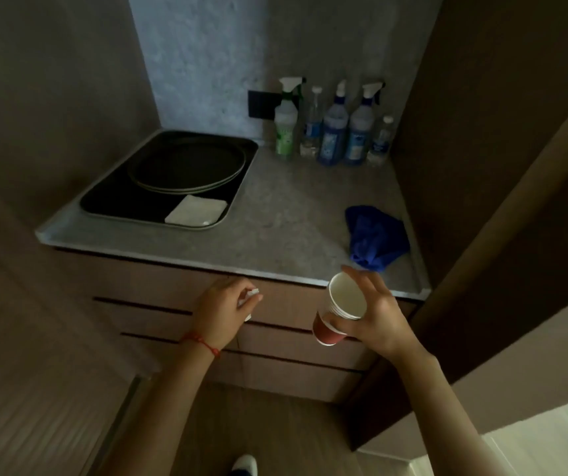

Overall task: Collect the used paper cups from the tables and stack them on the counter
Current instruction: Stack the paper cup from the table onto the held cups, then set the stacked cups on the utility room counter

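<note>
The right hand (pixel 375 314) holds a stack of paper cups (pixel 339 312), fingers and thumb wrapped round it, and the stack is tilted so its white mouth faces up and back toward the camera (red walls, several rims showing nested one in another). It hangs in the air just off the front edge of the desk (pixel 275 228), touching nothing there. The left hand (pixel 224 310) is lower, in front of the drawer fronts (pixel 159 286), fingers curled round something small and white (pixel 251 294); what it is, I cannot tell. A red string (pixel 202 343) circles that wrist. On the desk, a black tray (pixel 111 197) at the left carries round dark trays (pixel 186 166) and a folded white cloth (pixel 196 214). At the back stand spray bottles (pixel 334 132), and a blue cloth (pixel 375 235) lies crumpled at the right, near the cups.
</note>
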Available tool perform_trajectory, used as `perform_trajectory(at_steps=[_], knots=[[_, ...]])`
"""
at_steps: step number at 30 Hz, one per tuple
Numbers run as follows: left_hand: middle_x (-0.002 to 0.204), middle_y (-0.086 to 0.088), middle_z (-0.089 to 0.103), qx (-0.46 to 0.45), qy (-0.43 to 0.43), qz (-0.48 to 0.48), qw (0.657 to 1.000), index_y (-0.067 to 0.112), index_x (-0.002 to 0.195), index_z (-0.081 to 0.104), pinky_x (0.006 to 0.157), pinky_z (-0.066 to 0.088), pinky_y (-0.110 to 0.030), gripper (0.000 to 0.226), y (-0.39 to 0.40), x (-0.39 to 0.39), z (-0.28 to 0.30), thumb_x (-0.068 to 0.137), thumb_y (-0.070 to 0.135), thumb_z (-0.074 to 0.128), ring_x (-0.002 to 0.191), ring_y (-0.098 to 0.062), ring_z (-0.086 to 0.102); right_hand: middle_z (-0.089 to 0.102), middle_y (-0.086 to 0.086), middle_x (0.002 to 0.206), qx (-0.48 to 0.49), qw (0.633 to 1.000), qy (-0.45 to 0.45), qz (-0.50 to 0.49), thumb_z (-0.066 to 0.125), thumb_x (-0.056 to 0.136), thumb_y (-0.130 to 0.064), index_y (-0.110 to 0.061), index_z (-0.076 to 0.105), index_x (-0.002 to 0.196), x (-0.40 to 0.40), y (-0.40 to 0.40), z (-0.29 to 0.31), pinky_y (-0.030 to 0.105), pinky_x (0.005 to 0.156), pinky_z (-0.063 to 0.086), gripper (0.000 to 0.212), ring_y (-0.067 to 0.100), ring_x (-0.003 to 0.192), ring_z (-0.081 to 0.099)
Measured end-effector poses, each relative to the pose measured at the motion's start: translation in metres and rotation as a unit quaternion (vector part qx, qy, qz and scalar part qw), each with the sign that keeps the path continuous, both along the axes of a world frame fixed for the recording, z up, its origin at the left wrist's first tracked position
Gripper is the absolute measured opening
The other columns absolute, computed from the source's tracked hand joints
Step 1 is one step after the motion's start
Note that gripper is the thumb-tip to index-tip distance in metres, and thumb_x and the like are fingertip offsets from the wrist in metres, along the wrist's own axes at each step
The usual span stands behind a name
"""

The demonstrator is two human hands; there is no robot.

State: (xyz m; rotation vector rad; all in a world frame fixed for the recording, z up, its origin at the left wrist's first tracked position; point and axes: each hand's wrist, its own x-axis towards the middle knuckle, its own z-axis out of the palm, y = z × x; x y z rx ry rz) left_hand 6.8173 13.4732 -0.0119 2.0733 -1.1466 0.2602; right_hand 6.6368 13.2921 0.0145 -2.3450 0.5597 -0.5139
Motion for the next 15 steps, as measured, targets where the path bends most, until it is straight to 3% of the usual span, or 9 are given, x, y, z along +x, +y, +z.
perform_trajectory(at_steps=[4, 15], knots=[[0.065, -0.005, 0.061, -0.011, -0.015, -0.027, 0.999, 0.009, 0.072, 0.065, 0.053, 0.044, -0.027, 0.027, -0.025, 0.055, 0.01, 0.075, 0.035, 0.06, 0.059, -0.019, 0.056, 0.036, -0.011, 0.115, -0.023, 0.999, -0.006, -0.033, 0.082, 0.064, -0.029, -0.022, 0.041, 0.133, 0.048, -0.019, 0.021, 0.02, 0.081, 0.035, 0.081, 0.006, 0.101, 0.04], [0.065, -0.004, 0.059, 0.0, -0.003, -0.045, 0.999, 0.01, 0.072, 0.064, 0.05, 0.045, -0.028, 0.018, -0.07, 0.122, 0.008, 0.073, 0.028, 0.063, 0.058, -0.02, 0.056, 0.041, 0.006, 0.131, -0.035, 0.998, 0.015, -0.044, 0.082, 0.064, -0.025, -0.019, 0.04, 0.135, 0.126, -0.065, 0.028, 0.032, 0.088, 0.044, 0.083, 0.024, 0.114, 0.046]])
